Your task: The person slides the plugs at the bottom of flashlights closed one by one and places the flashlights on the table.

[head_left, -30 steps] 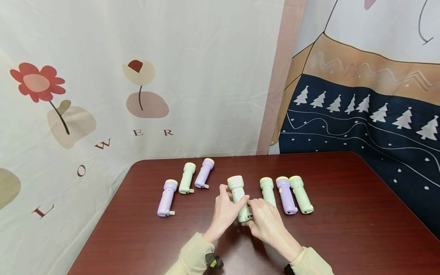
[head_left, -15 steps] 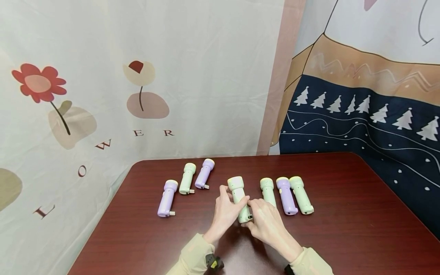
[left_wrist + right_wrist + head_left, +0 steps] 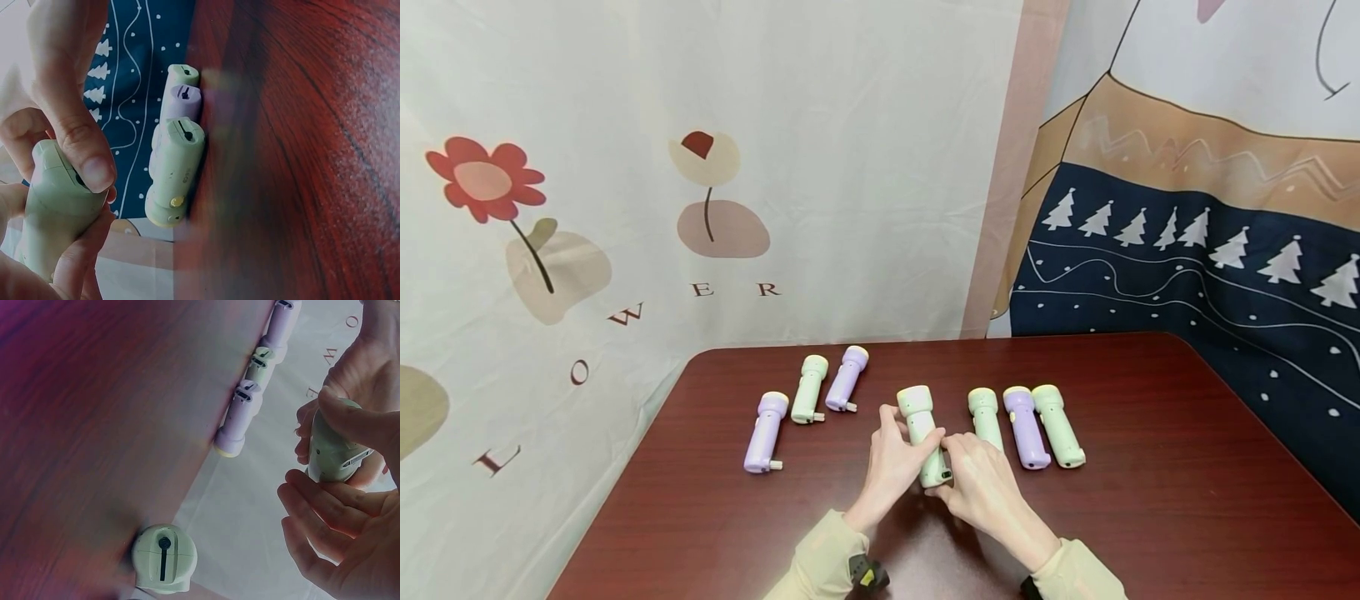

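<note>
A pale green flashlight point(image 3: 917, 421) is held over the table's middle, its wide head pointing away from me and its tail toward me. My left hand point(image 3: 891, 454) grips its body, thumb across the top. At the tail, the thumb and fingers of my right hand point(image 3: 981, 475) pinch the flashlight, beside a dark slot in its end. The left wrist view shows the right thumb point(image 3: 97, 169) pressed on the tail of the flashlight point(image 3: 56, 215), partly covering that slot. From the right wrist, the right fingers point(image 3: 331, 509) lie under the flashlight point(image 3: 328, 450).
To the right lie a green flashlight point(image 3: 982, 404), partly behind my right hand, a purple one point(image 3: 1025, 427) and another green flashlight point(image 3: 1058, 427). On the left are a purple flashlight point(image 3: 765, 429), a green one point(image 3: 808, 387) and a purple flashlight point(image 3: 847, 377), with small prongs sticking out.
Both hands stay almost in place on the green flashlight. At its tail, the small grey part seen beside the right fingers earlier no longer shows; a dark slot is visible there now.
</note>
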Demonstrator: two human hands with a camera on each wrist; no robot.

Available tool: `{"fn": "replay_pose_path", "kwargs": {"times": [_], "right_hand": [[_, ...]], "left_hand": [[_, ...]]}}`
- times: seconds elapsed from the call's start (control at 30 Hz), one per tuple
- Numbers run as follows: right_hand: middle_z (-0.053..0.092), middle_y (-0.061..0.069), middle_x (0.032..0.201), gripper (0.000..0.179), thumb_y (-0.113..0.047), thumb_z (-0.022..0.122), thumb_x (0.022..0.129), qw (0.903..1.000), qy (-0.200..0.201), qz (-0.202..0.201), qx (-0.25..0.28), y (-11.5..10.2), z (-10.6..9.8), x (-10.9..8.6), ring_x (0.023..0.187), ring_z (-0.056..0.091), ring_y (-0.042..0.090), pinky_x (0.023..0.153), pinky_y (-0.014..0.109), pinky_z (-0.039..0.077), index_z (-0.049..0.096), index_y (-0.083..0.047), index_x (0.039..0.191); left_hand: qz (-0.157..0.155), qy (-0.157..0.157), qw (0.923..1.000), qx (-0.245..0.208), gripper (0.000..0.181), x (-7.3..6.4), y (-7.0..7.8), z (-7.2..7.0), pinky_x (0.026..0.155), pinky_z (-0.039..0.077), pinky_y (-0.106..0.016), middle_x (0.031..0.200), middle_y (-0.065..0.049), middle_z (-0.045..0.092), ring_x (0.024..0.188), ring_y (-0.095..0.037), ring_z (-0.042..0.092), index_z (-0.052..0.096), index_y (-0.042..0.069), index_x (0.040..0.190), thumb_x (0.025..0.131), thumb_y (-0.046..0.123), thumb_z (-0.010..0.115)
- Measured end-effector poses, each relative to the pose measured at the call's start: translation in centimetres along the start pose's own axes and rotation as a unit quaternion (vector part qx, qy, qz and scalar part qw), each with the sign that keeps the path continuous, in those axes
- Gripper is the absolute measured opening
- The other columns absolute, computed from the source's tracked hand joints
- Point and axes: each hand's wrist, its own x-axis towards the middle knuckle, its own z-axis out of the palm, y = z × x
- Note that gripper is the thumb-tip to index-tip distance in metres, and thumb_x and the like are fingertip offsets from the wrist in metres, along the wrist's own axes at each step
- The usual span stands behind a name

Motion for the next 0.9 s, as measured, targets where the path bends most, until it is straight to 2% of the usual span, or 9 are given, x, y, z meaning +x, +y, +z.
{"fn": "replay_pose_path", "kwargs": {"times": [0.27,0.57,0.77,0.9], "right_hand": [[0.059,-0.005,0.076,0.055,-0.034,0.09,0.051,1.0,-0.007,0.003,-0.002,0.0,-0.1,0.1,0.071,0.057,0.012,0.061,0.028,0.046,0.061,-0.011,0.092],[0.054,-0.009,0.073,0.058,-0.043,0.088,0.053,0.9996,-0.026,0.015,0.001,0.4,0.2,0.2,0.067,0.053,0.011,0.055,0.027,0.042,0.058,-0.014,0.094],[0.057,-0.007,0.081,0.066,-0.052,0.083,0.06,0.998,-0.046,-0.035,0.025,1.2,0.3,0.1,0.069,0.054,0.01,0.058,0.025,0.042,0.056,-0.011,0.104],[0.062,0.0,0.096,0.065,-0.052,0.079,0.066,0.9938,-0.074,-0.079,0.026,2.2,0.3,0.0,0.083,0.058,0.014,0.068,0.03,0.046,0.056,-0.01,0.111]], "left_hand": [[-0.012,-0.002,0.9999,-0.01,0.052,0.1,0.1,-0.1,0.061,0.04,-0.023,0.077,-0.006,0.059,0.067,-0.011,0.051,0.044,0.008,0.102,0.072,0.035,0.077],[-0.02,-0.015,0.9996,-0.014,0.052,0.4,0.0,-0.1,0.063,0.042,-0.024,0.079,-0.006,0.062,0.07,-0.01,0.054,0.046,0.008,0.105,0.073,0.036,0.077],[-0.023,-0.019,0.9995,-0.014,0.052,0.5,-0.2,-0.1,0.063,0.042,-0.023,0.078,-0.006,0.063,0.069,-0.01,0.054,0.047,0.007,0.105,0.072,0.034,0.077],[-0.021,-0.018,0.9996,-0.011,0.053,0.4,-0.4,0.0,0.062,0.041,-0.023,0.078,-0.008,0.062,0.069,-0.01,0.053,0.047,0.006,0.105,0.072,0.034,0.078]]}}
